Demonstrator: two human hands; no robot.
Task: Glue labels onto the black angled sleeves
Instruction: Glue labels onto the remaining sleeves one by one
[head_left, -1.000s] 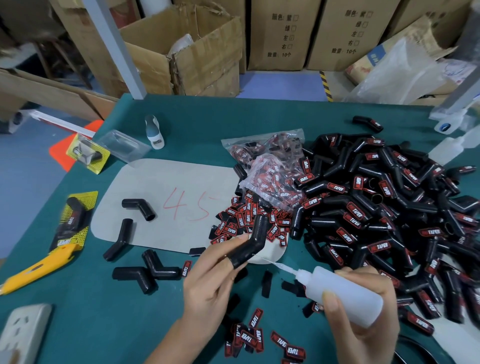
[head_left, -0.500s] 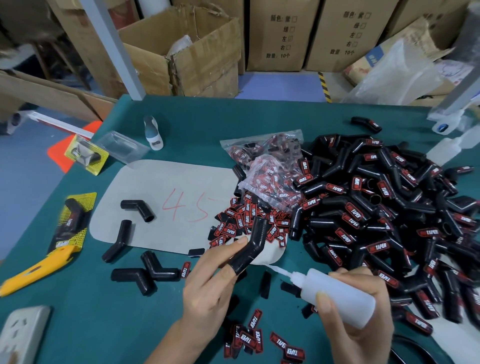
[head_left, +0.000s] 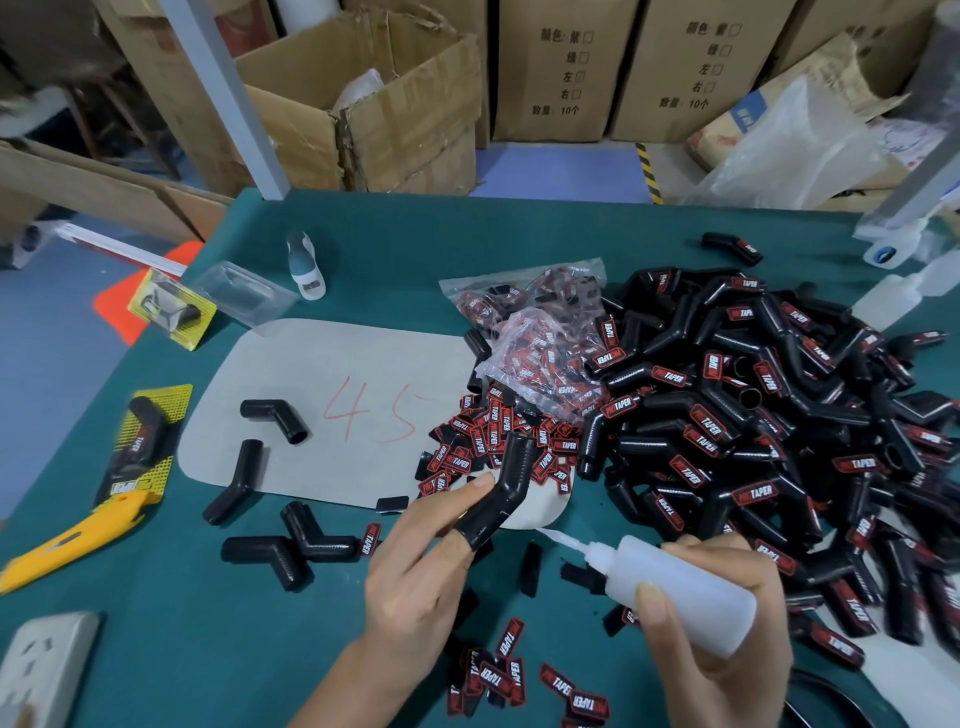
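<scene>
Mostly done, by the look of it: big pile of labelled sleeves (head_left: 737, 431) fills the right half of the frame, red-and-black tags showing on most of them. Left to do: a few bare sleeves (head_left: 275, 415) at left centre, on and beside the grey mat (head_left: 322, 364) marked "45".

Left hand (head_left: 421, 577) at lower centre holds one black angled sleeve (head_left: 498, 493), slipped over a fingertip and pinched, no tag visible on it. Right hand (head_left: 722, 639) at lower right is wrapped round the glue bottle (head_left: 675, 587), nozzle aimed left toward the sleeve, not touching it.

Sleeves: matte black, rubbery-looking, bent tubes with ribbed ends. Loose labels (head_left: 498, 441): small flat rectangles, heaped at centre and scattered along the bottom edge, more in clear crinkly bags (head_left: 535, 343). Bottle: translucent white soft-looking plastic. Table (head_left: 467, 234): teal cloth-like surface.
</scene>
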